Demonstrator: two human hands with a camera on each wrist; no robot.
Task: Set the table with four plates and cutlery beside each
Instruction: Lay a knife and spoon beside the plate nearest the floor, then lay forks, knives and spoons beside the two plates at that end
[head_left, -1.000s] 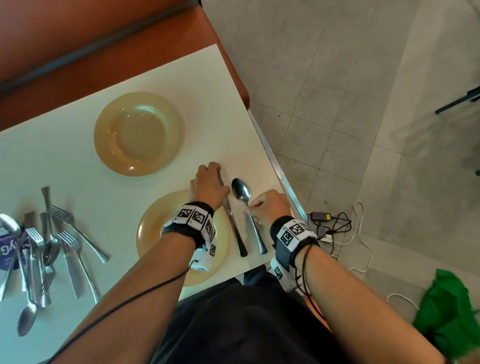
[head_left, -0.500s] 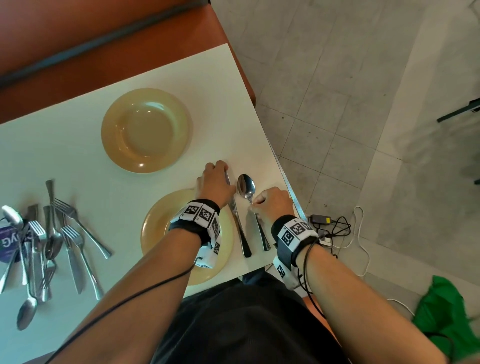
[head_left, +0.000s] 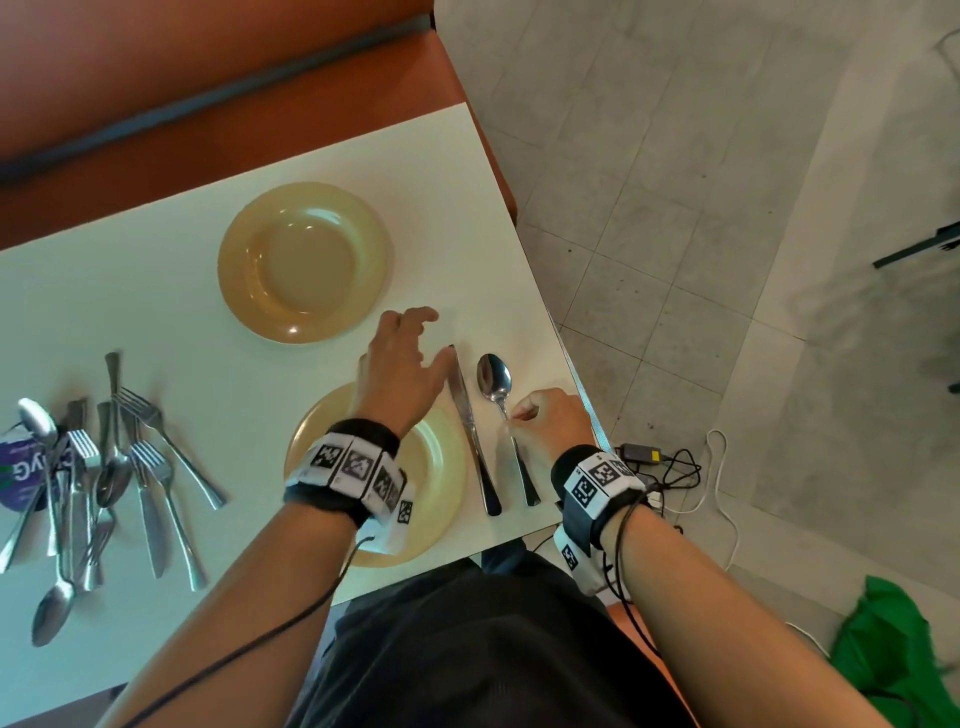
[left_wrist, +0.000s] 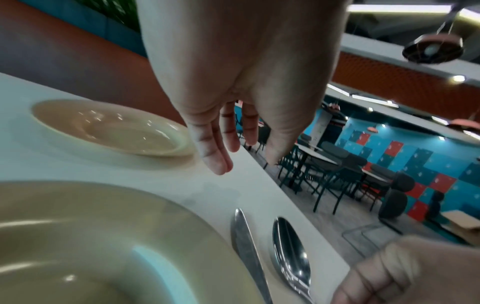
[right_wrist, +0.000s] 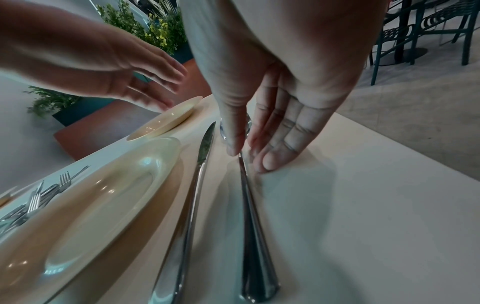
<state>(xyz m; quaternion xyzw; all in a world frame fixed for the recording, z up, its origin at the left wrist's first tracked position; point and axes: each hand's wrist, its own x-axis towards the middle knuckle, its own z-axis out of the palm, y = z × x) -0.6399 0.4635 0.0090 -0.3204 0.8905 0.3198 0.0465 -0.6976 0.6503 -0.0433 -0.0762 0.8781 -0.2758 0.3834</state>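
Two yellow plates sit on the white table (head_left: 171, 291): a far plate (head_left: 304, 260) (left_wrist: 111, 127) (right_wrist: 166, 121) and a near plate (head_left: 441, 467) (left_wrist: 103, 246) at the front edge, partly under my left wrist. Right of the near plate lie a knife (head_left: 470, 436) (left_wrist: 246, 246) (right_wrist: 192, 205) and a spoon (head_left: 494, 382) (left_wrist: 291, 251) (right_wrist: 252, 226), side by side. My left hand (head_left: 423, 338) (left_wrist: 233, 148) hovers just left of the knife tip, fingers relaxed, holding nothing. My right hand (head_left: 514, 415) (right_wrist: 244, 156) pinches the spoon's neck between thumb and fingers.
A loose pile of forks, knives and spoons (head_left: 98, 467) lies at the table's left, over a purple packet (head_left: 15, 467). The table's right edge (head_left: 571, 379) runs close beside the spoon. An orange bench (head_left: 260, 104) lies beyond; cables (head_left: 670, 467) and a green bag (head_left: 893, 649) are on the floor.
My left hand has let go of the knife, lifted off it and spread its fingers. The right hand stays at the spoon's neck; knife and spoon lie as before.
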